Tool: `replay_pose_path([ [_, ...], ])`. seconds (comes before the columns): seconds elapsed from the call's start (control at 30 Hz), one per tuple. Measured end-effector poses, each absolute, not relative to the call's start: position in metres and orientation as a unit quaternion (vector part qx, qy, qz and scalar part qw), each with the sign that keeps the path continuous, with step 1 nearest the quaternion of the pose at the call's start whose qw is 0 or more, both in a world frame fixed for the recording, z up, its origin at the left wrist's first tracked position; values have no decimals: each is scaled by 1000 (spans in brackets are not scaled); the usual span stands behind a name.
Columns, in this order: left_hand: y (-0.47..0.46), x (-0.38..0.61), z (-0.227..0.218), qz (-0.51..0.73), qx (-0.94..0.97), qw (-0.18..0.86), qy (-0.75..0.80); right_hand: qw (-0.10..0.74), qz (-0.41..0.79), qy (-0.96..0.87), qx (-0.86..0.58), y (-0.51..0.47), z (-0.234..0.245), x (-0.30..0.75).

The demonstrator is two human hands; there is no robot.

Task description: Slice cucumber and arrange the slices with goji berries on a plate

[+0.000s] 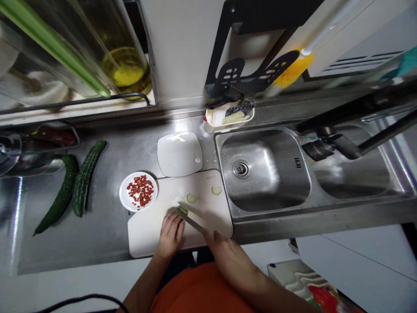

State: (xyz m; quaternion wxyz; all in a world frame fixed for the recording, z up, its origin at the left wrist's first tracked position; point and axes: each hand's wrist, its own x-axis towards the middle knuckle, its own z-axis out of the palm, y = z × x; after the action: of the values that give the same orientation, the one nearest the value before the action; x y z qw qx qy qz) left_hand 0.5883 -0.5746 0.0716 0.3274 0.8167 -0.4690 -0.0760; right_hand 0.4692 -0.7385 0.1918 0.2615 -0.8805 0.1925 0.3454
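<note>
My right hand (pixel 226 254) is wrapped round the handle of a kitchen knife (pixel 193 223), its blade pointing up and left over the white cutting board (pixel 146 237). At the blade's tip lies a small green piece of cucumber (pixel 183 210). Curled fingers of my left hand (pixel 170 231) press on the board right beside it; they seem to hold the cucumber, most of which is hidden. Two pale cucumber slices, a nearer one (pixel 191 198) and a farther one (pixel 216 190), lie flat on the board.
A white plate (pixel 180 154) stands behind the board, and a small dish (pixel 123 191) of chopped red bits overlaps its left edge. Two whole cucumbers (pixel 86 178) lie at left. The steel sink (pixel 267 169) and black faucet (pixel 345 145) are at right.
</note>
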Motion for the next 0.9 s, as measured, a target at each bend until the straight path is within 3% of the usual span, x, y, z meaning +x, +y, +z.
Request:
replay_pose_path([
  [0.9,-576,590,72,-99,809,337,-472,265,338,172,-887,-734,163,491],
])
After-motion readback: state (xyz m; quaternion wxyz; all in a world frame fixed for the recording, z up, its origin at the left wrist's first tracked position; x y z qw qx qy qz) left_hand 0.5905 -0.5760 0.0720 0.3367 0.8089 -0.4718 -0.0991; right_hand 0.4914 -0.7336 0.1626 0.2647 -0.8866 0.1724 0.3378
